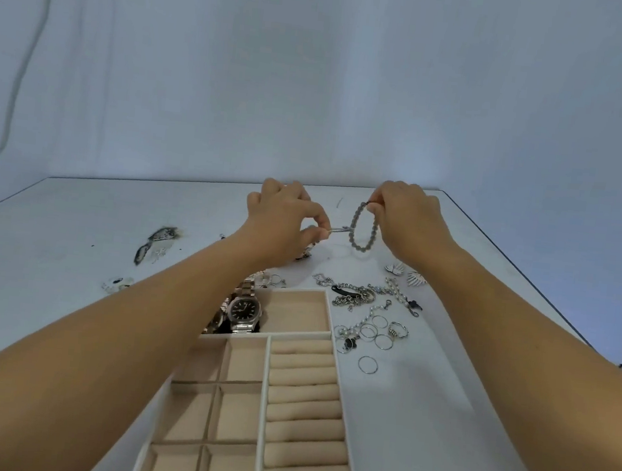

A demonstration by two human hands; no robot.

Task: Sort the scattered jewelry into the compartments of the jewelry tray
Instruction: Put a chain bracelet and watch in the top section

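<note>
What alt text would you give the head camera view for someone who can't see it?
Two bare hands hold a grey beaded bracelet above a white table: the right hand pinches its top, the left hand a small silver piece at its side. Below, a beige jewelry tray holds watches; chains and rings lie scattered to its right.

A pale cloth backdrop (318, 82) hung in soft vertical folds behind the white table (72, 229), filling the upper half of the view. A thin cable (19, 70) ran down the cloth at the far left. The tabletop was scuffed, with dark worn patches (159, 238) on its left side, and cool, even light fell over it.
</note>
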